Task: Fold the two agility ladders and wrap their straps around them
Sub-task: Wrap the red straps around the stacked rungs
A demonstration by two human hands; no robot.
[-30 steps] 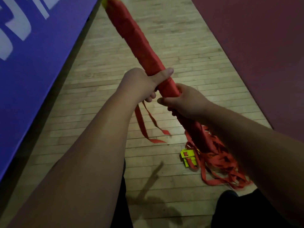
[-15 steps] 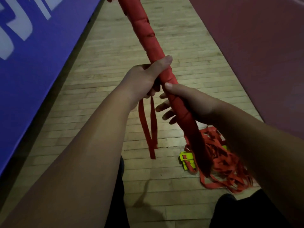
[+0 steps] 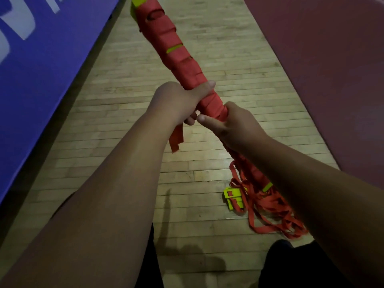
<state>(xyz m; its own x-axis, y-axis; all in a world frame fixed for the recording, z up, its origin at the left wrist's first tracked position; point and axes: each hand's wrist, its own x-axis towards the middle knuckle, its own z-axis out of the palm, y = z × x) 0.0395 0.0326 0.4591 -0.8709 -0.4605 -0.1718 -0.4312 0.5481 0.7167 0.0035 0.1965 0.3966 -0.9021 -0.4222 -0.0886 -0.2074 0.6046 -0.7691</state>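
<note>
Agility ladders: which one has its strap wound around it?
The held ladder, gripped by left hand and right hand; the floor ladder lies loosely tangled.

Strap (image 3: 180, 65) matt woven cloth; floor (image 3: 128, 129) worn wood planks, slight sheen.

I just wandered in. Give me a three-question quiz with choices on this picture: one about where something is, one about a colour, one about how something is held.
1. Where is the loose ladder?
A. On the blue mat
B. On the floor
C. On a shelf

2. What colour is the strap wound round the bundle?
A. White
B. Black
C. Red

3. How is the bundle held?
A. By both hands
B. By one hand
C. By nobody

Answers:
1 B: it lies tangled on the wood boards.
2 C: red turns cover it, with yellow-green showing in the gaps.
3 A: the left hand and the right hand both curl round it.
</note>
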